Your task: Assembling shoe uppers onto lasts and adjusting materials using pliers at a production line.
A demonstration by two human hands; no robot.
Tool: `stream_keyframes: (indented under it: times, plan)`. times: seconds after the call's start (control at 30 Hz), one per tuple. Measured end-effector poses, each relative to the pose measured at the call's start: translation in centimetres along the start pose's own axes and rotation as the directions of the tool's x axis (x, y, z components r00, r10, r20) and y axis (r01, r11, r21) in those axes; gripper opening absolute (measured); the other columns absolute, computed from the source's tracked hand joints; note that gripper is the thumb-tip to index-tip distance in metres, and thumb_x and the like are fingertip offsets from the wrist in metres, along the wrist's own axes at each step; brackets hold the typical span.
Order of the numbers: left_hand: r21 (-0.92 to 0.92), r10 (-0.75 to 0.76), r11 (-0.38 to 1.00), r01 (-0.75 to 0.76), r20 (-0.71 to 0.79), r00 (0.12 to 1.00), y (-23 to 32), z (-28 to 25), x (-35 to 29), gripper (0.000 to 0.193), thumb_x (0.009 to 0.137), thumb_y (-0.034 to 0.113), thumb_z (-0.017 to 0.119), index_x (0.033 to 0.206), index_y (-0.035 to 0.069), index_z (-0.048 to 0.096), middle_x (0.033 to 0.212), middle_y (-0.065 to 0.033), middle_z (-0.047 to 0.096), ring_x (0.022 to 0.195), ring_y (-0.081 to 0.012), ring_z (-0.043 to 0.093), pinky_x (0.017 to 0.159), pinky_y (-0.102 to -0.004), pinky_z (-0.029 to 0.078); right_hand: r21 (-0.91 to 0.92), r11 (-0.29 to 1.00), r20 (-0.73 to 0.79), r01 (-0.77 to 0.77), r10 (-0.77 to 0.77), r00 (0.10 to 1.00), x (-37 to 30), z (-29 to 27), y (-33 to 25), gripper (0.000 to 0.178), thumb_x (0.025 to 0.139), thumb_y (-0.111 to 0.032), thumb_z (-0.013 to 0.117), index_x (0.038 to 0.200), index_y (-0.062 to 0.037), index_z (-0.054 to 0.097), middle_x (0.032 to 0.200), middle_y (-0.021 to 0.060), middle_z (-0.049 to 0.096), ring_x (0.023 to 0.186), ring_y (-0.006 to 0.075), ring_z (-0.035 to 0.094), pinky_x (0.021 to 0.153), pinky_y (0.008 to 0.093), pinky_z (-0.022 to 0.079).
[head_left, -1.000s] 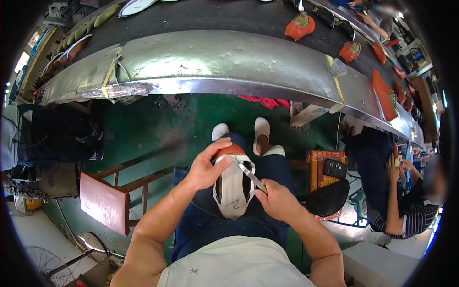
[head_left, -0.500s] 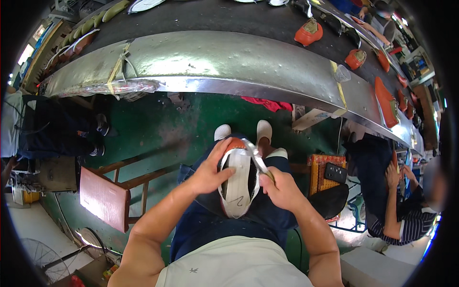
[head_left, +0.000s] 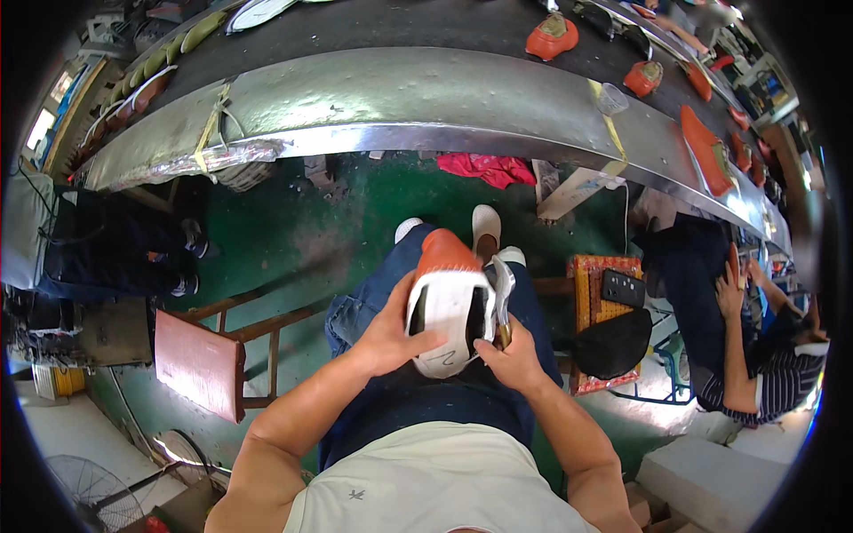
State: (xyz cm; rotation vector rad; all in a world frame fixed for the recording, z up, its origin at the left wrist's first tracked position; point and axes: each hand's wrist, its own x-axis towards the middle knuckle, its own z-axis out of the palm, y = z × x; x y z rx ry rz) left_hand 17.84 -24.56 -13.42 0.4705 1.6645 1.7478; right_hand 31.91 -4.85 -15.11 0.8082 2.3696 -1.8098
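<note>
Above my lap is an orange shoe with a white inside and a white strip along its middle, its orange toe pointing away from me. My left hand is closed round the shoe's left side, the thumb lying over the white strip. My right hand grips a shiny, curved metal tool with a yellowish handle. The tool stands up along the shoe's right side, and its exact kind is hard to make out. My right thumb reaches the shoe's near right edge.
A metal-edged bench with a dark top runs ahead, bearing several orange shoes. At left stands a pinkish stool. To my right, a phone and a black pouch lie on a seat. A co-worker sits beyond.
The shoe's toe has tipped up, showing more orange. The metal tool has come off the toe to the shoe's right side, and my right hand has moved lower.
</note>
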Motion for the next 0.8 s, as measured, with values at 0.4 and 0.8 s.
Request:
stream_keyframes:
  times: [0.4, 0.8]
  plan:
    - [0.420, 0.610, 0.493, -0.762, 0.458, 0.647, 1.9, 2.3, 1.9, 0.128, 0.068, 0.016, 0.096, 0.160, 0.002, 0.007, 0.153, -0.0263, 0.043, 0.145, -0.0438, 0.040, 0.121, -0.0516, 0.030, 0.210, 0.961, -0.063, 0.177, -0.168, 0.984, -2.9, -4.0, 0.0, 0.039, 0.087, -0.005, 0.068, 0.125, -0.0009, 0.057, 0.125, 0.0156, 0.069, 0.107, 0.0213, 0.070, 0.092, 0.0358, 0.053]
    - [0.426, 0.668, 0.272, -0.863, 0.562, 0.488, -4.8, 3.3, 4.9, 0.117, 0.075, 0.016, 0.091, 0.158, -0.005, 0.012, 0.157, -0.0369, 0.029, 0.146, -0.0511, 0.034, 0.120, -0.0575, 0.029, 0.596, 0.427, 0.644, -0.680, 0.251, 0.723, -3.0, -4.1, 3.5, 0.072, 0.106, -0.063, 0.023, 0.145, -0.0097, 0.052, 0.132, 0.0118, 0.067, 0.120, 0.0290, 0.064, 0.090, 0.0468, 0.053]
